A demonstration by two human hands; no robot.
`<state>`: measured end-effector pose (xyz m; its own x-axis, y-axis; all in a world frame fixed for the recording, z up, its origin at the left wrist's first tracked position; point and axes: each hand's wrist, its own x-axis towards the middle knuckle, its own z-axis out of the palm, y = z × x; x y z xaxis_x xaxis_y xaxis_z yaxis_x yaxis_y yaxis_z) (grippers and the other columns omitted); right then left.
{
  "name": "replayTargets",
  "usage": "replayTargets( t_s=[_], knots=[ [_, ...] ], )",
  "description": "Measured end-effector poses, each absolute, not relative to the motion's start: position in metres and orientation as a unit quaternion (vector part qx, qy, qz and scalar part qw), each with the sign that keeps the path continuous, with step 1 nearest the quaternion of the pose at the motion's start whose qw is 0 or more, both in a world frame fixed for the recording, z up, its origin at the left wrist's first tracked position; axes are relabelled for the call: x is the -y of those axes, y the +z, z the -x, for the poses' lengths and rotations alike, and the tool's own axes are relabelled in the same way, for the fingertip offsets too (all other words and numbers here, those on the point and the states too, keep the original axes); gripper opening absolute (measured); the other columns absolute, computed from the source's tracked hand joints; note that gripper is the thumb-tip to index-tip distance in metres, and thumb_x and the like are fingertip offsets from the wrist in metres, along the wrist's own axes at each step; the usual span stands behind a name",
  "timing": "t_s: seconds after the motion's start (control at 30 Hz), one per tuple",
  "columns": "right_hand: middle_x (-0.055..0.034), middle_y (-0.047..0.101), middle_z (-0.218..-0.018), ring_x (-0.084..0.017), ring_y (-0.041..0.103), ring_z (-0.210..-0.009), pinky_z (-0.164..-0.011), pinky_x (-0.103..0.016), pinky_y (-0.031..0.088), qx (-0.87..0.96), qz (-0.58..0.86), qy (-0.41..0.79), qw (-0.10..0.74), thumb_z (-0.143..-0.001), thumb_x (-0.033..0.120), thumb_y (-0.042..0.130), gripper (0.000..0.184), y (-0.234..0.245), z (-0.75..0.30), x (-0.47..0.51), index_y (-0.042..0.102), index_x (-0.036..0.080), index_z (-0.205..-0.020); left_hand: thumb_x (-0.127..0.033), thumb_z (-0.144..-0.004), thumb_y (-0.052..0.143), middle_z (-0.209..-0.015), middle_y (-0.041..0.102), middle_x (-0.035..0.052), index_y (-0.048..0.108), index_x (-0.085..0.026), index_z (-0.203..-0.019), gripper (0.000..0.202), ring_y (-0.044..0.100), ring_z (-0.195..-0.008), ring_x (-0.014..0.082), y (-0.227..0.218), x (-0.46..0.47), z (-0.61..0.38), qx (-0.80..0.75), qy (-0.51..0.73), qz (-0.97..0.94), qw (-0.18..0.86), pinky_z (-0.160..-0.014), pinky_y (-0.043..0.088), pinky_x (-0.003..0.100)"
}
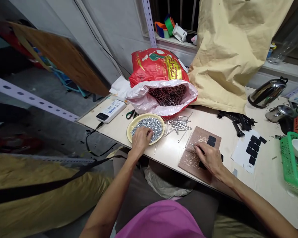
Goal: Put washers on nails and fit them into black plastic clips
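My left hand (140, 140) dips over a yellow bowl (129, 127) filled with small silvery metal pieces (151, 124). Its fingers are pinched together at the pieces, and what lies between them is too small to make out. Over a brown board (188, 162), my right hand (210, 158) is closed on a thin metal rod (192, 144), whose end points left. Black rounded pads (211, 141) lie on the board, some partly hidden by this hand. Between bowl and board is a loose pile of thin metal rods (178, 124).
Behind the bowl leans an opened red bag (159, 66) full of dark rods. A large tan sack (228, 66) stands beside it. More black pads lie on white paper (240, 152). A green basket (285, 158), a kettle (267, 93) and a white device (111, 110) are also on the table.
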<state>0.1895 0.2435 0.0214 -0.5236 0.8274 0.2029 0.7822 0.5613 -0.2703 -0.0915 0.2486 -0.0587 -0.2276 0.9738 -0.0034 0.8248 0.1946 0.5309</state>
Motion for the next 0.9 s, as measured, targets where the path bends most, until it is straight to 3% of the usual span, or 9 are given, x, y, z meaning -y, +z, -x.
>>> replayTargets(
  t_s=[0.57, 0.77, 0.9],
  knots=[
    [-0.0039, 0.073, -0.085, -0.018, 0.068, -0.073, -0.059, -0.024, 0.045, 0.881, 0.451, 0.087, 0.111, -0.093, 0.026, 0.044, 0.024, 0.03, -0.134, -0.259, 0.068, 0.02, -0.092, -0.023, -0.09, 0.047, -0.099, 0.063, 0.0112, 0.064, -0.016, -0.096, 0.019, 0.056, -0.099, 0.0257, -0.041, -0.252, 0.086, -0.738, 0.159, -0.625, 0.196, -0.077, 0.045, 0.033],
    [-0.0048, 0.073, -0.086, -0.018, 0.068, -0.073, -0.061, -0.024, 0.045, 0.882, 0.452, 0.089, 0.101, -0.094, 0.025, 0.044, 0.024, 0.026, -0.129, -0.26, 0.068, 0.02, -0.094, -0.017, -0.09, 0.041, -0.098, 0.064, 0.0112, 0.064, -0.016, -0.093, 0.023, 0.057, -0.099, 0.0251, -0.037, -0.256, 0.084, -0.74, 0.138, -0.627, 0.201, -0.076, 0.045, 0.032],
    [-0.0054, 0.072, -0.088, -0.018, 0.068, -0.076, -0.062, -0.024, 0.045, 0.884, 0.448, 0.091, 0.098, -0.094, 0.025, 0.044, 0.024, 0.026, -0.129, -0.261, 0.067, 0.02, -0.095, -0.022, -0.091, 0.043, -0.098, 0.063, 0.0119, 0.064, -0.015, -0.093, 0.022, 0.057, -0.1, 0.0262, -0.038, -0.256, 0.084, -0.741, 0.147, -0.623, 0.201, -0.076, 0.045, 0.033]
  ],
)
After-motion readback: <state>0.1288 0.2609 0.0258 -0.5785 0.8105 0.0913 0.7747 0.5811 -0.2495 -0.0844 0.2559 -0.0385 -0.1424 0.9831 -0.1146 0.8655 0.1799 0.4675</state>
